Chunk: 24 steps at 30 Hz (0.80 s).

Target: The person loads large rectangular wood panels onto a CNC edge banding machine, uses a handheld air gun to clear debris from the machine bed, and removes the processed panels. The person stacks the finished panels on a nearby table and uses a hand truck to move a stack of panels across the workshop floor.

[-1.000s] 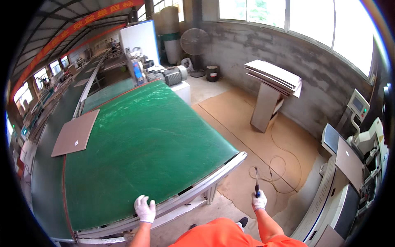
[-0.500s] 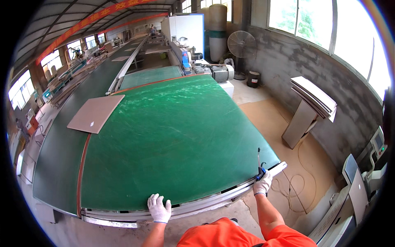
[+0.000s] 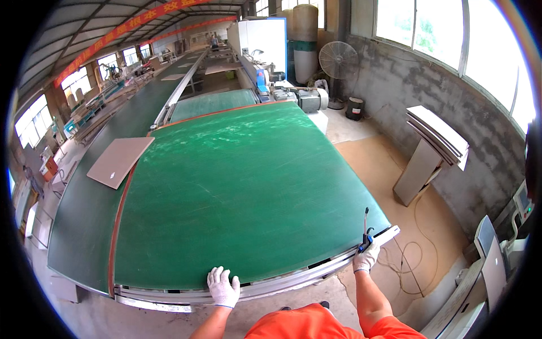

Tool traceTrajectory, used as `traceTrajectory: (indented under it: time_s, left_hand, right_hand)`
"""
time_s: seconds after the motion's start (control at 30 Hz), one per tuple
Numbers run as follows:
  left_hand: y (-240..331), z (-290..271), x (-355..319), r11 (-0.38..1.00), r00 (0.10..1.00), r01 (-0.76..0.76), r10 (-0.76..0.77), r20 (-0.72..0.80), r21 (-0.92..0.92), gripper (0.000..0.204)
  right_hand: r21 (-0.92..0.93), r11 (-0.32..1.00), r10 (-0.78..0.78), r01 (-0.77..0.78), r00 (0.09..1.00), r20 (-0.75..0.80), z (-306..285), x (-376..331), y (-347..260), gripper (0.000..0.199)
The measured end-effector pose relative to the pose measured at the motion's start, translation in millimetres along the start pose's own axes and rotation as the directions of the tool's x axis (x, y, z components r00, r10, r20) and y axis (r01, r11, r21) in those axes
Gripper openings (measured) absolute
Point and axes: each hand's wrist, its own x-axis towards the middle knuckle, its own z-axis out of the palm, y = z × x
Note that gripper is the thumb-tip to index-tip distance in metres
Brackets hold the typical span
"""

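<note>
1. The right hand (image 3: 366,257), in a white glove, is closed round the blue grip of an air blow gun (image 3: 366,233); the thin dark nozzle points up and away over the near right corner of the green table top (image 3: 243,186).
2. The blow gun sits just at the table's near right edge, above the metal rail (image 3: 293,279) that runs along the front.
3. The left hand (image 3: 222,287), also in a white glove, lies flat with its fingers spread and slightly apart, resting on the near edge of the green surface where it meets the rail. It holds nothing.
4. The two hands are well apart along the front edge, left near the middle, right at the corner.
5. A thin hose (image 3: 403,265) lies in loops on the floor just right of the right hand.
6. A brown board (image 3: 120,161) lies on the darker belt at the far left of the table.
7. A stack of light panels (image 3: 439,135) rests on a stand by the grey wall, and a standing fan (image 3: 337,61) is farther back.
</note>
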Motion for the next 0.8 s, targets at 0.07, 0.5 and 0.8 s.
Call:
traceTrajectory:
  time_s: [0.07,0.5,0.8]
  left_hand:
    - [4.7,3.3,2.5,1.0,1.0,0.0,0.0,0.013,-0.012,0.037]
    - [34.8,-20.4,9.5,0.998,0.995,-0.063,0.065,-0.08,0.032,0.028]
    - [36.4,-20.4,10.2,0.995,0.991,-0.09,0.092,-0.095,0.032,0.029]
  right_hand:
    - [0.087,0.994,0.06,-0.059,0.998,-0.002,3.6,0.4,11.2,0.046]
    - [0.001,0.999,-0.047,0.047,0.999,-0.015,-14.2,6.5,-4.2,0.035]
    - [-0.004,1.0,0.002,-0.002,1.0,0.012,-24.4,7.7,-17.2,0.034]
